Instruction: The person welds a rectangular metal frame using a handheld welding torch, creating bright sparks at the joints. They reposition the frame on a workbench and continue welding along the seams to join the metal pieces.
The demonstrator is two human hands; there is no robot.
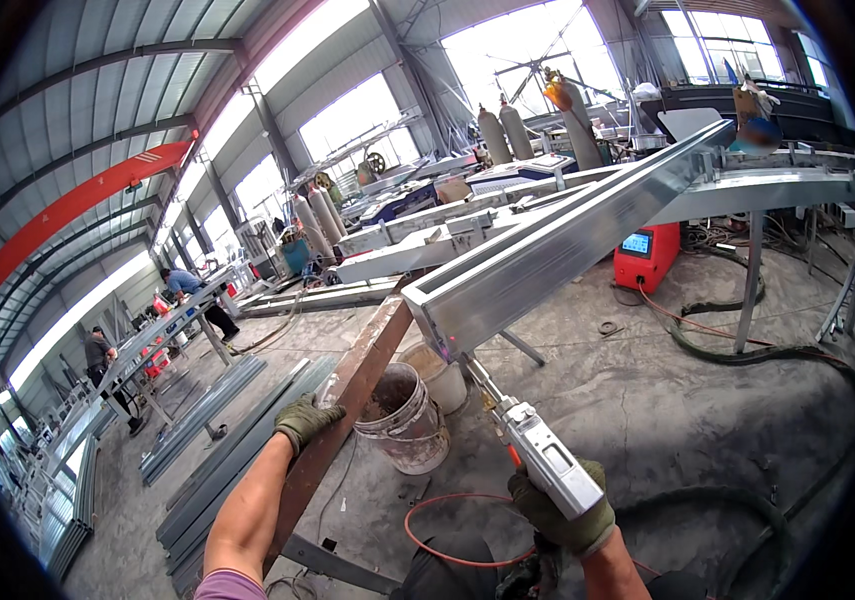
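Gloved right hand (560, 515) apparently grips welding torch (545, 455).

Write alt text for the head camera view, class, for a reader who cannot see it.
A person's gloved right hand holds a welding gun at the end of a long metal beam, while the gloved left hand rests on a rusty bar. Two buckets stand on the concrete floor of a big workshop.

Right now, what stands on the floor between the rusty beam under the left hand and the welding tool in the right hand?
In the head view, two dirty buckets stand there on the concrete floor.
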